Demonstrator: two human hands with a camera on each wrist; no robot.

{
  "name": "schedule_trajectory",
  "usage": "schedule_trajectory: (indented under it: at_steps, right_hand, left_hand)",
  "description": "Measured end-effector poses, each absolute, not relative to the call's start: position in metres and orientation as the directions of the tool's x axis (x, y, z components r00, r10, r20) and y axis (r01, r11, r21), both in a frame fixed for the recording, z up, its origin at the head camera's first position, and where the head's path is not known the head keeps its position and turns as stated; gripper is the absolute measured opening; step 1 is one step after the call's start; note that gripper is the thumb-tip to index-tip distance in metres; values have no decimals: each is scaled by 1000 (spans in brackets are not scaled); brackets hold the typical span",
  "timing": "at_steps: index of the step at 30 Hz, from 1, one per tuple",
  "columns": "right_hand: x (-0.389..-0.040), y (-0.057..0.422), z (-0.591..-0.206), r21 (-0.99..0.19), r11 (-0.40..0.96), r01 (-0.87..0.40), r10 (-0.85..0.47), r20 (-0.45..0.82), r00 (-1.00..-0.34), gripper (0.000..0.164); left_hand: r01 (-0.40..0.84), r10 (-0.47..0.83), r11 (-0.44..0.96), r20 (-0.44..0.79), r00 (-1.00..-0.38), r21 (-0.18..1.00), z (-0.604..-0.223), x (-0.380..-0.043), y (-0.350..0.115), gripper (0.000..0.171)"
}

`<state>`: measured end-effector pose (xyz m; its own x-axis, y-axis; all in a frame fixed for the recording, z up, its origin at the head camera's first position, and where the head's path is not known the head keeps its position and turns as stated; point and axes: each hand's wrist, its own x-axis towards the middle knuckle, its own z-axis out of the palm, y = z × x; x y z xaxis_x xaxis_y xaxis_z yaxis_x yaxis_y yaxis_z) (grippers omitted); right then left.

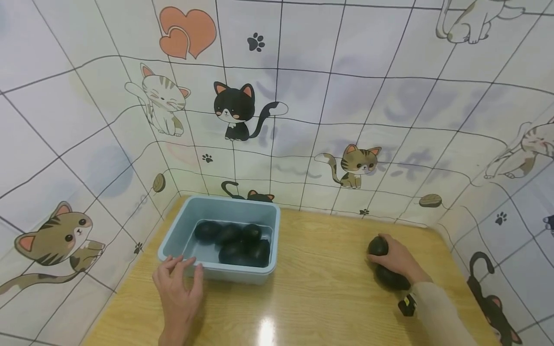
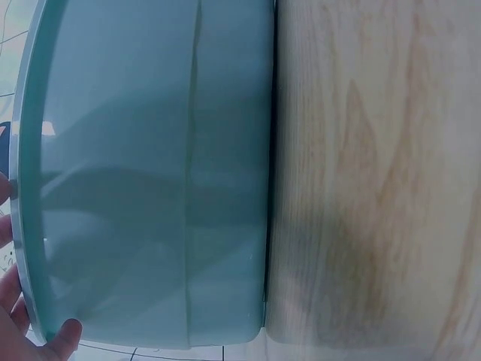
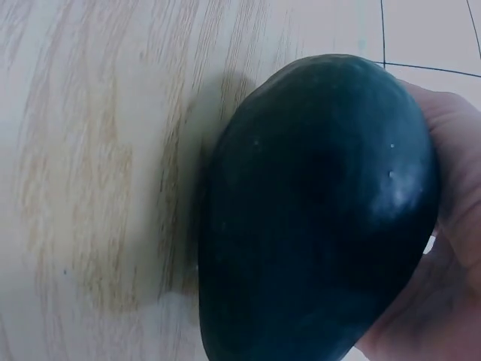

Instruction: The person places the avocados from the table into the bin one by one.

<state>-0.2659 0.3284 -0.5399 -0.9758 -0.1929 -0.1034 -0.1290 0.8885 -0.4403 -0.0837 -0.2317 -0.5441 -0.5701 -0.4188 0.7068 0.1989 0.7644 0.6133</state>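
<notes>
My right hand (image 1: 398, 259) curls its fingers and thumb round a dark green avocado (image 1: 378, 245) at the right of the table. A second avocado (image 1: 391, 278) lies below that hand, near the wrist; one large avocado (image 3: 319, 210) fills the right wrist view and covers part of the hand (image 3: 451, 218). At the left, a light blue plastic bin (image 1: 231, 274) holds several dark avocados (image 1: 244, 252). My left hand (image 1: 179, 290) is at the bin's front left corner, its fingers over the rim. In the left wrist view the thumb (image 2: 69, 335) presses the bin's outer wall (image 2: 150, 226).
The wood-grain table (image 1: 322, 278) runs between the bin and the right hand. A wall covering with cats and grid lines (image 1: 303, 110) rises behind and at both sides of the table. A small black device (image 1: 407, 305) sits at my right wrist.
</notes>
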Motion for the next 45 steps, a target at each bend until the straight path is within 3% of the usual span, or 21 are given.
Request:
schedule_trajectory:
  at_steps: [9, 21, 28, 45]
  right_hand:
    - [-267, 329, -541, -440, 891, -113, -180, -113, -977, 103]
    - [-267, 326, -536, -434, 893, -118, -177, -99, -979, 101]
    - [-264, 318, -529, -444, 884, -147, -196, -66, -978, 98]
    - [-259, 285, -507, -501, 836, -221, -264, -15, -965, 89]
  left_hand:
    - [176, -426, 753, 673, -604, 634, -546, -83, -233, 23]
    - [237, -416, 757, 729, -544, 609, -546, -86, -233, 21]
    - [204, -417, 756, 698, -582, 622, -547, -86, -234, 22]
    - [181, -430, 747, 673, -602, 640, -545, -85, -233, 21]
